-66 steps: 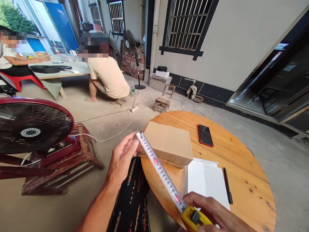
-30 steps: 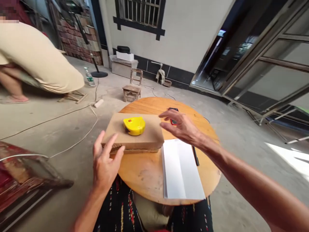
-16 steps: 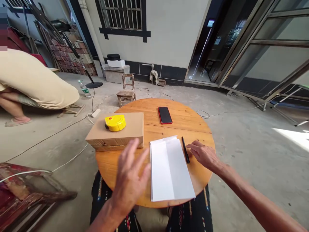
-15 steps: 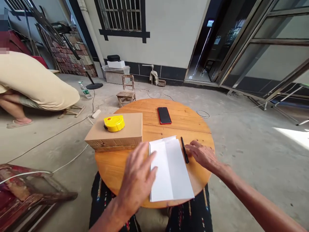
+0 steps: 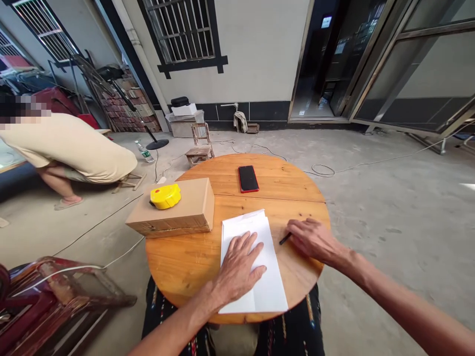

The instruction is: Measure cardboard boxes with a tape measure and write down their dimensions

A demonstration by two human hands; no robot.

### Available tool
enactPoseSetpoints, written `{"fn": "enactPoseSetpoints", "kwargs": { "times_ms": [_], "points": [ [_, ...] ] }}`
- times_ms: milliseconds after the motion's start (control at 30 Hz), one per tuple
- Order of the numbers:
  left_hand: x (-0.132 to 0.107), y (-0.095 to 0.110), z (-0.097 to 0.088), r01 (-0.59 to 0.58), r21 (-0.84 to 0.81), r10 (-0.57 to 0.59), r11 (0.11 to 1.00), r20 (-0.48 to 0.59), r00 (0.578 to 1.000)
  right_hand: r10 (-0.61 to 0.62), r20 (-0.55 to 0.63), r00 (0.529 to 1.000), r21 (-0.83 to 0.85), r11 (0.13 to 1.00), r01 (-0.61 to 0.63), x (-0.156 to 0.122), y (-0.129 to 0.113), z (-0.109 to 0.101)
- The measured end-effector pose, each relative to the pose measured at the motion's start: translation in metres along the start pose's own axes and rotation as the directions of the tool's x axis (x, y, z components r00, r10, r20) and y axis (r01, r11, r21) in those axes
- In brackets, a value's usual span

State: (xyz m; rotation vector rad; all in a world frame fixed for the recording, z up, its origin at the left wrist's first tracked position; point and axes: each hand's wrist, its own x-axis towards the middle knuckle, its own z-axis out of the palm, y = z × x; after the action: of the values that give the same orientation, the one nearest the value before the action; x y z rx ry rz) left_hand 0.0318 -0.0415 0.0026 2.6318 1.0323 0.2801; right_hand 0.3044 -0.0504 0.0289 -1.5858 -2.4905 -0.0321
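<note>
White folded paper lies near the front of the round wooden table. My left hand rests flat on it with the fingers spread. To the right of the sheet, my right hand is closed around a black pen. One end of the pen sticks out to the left, low over the tabletop; the rest is hidden under my fingers.
On the table's left stands a cardboard box bearing a yellow tape measure. A red-edged phone lies towards the back. Beyond are a small wooden chair, a water bottle and a crouching person.
My left hand has come down onto the paper. My right hand has taken hold of the pen, which has turned from lying alongside the sheet. The view has shifted slightly.
</note>
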Motion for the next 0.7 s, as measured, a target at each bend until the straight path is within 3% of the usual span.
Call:
{"fn": "enactPoseSetpoints", "kwargs": {
  "times_ms": [67,133,233,333,433,533,700],
  "points": [
    [-0.001,-0.002,0.003,-0.006,-0.007,0.006,1.0,-0.007,1.0,0.14,-0.117,0.983,0.111,0.986,-0.127,-0.008,-0.003,-0.008],
    [0.001,-0.004,0.005,-0.011,-0.015,0.011,1.0,-0.015,1.0,0.29,-0.204,0.935,0.332,0.919,-0.213,-0.013,-0.012,-0.015],
    [0.005,-0.008,0.007,-0.009,-0.027,0.008,1.0,-0.027,1.0,0.378,-0.238,0.895,0.567,0.802,-0.188,-0.015,-0.027,-0.019],
    [0.009,-0.011,0.005,-0.005,-0.035,0.003,0.999,-0.03,1.0,0.451,-0.197,0.871,0.625,0.742,-0.243,-0.012,-0.035,-0.015],
    [0.014,-0.012,-0.002,-0.027,-0.021,0.027,0.999,-0.021,0.999,0.571,-0.091,0.816,0.714,0.608,-0.346,-0.007,-0.033,-0.011],
    [0.023,-0.012,-0.011,-0.055,0.019,0.055,0.998,-0.028,0.998,0.601,-0.058,0.797,0.814,0.49,-0.31,0.003,-0.032,-0.01],
    [0.043,-0.013,-0.014,-0.036,0.033,0.038,0.999,-0.046,0.998,0.616,-0.066,0.785,0.886,0.398,-0.237,0.029,-0.043,-0.003]
  ]
}}
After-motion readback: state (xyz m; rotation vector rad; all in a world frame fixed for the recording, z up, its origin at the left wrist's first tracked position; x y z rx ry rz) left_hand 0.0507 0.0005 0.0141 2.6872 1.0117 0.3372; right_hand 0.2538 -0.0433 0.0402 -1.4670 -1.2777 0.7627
